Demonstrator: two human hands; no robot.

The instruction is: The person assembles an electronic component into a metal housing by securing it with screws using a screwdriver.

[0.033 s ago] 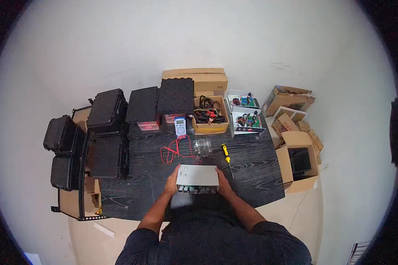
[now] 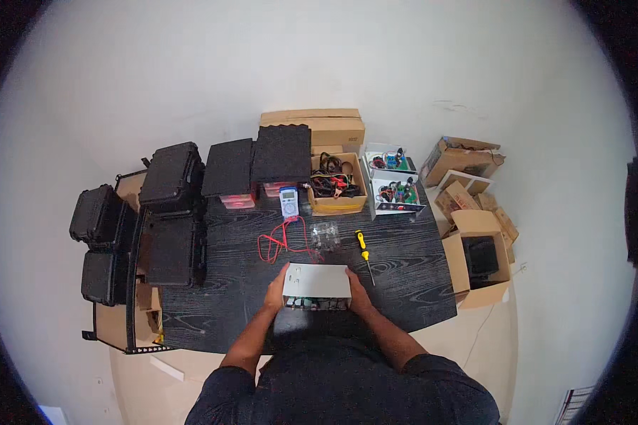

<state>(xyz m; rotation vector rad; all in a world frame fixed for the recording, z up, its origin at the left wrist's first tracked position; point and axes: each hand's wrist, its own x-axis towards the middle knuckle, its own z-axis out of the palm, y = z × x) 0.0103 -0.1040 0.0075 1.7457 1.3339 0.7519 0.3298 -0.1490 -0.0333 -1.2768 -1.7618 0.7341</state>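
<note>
Between my two hands is a white metal box (image 2: 317, 280), held by its two short sides near the table's front edge. My left hand (image 2: 276, 289) grips its left side and my right hand (image 2: 358, 292) its right. The side of the box facing me shows a row of dark and green parts, too small to name. Beyond the box lie a clear plastic bag of small parts (image 2: 325, 236), a yellow-and-black screwdriver (image 2: 363, 248) and a blue-and-white multimeter (image 2: 289, 203) with red leads (image 2: 282, 245).
On the black wood-grain table (image 2: 411, 276), a cardboard box of cables (image 2: 337, 188) and white cases with circuit boards (image 2: 397, 191) stand at the back. Black foam sheets (image 2: 283, 154) cover pink drawers (image 2: 237, 201). Black hard cases (image 2: 174, 177) are at left, an opened carton (image 2: 480, 265) at right.
</note>
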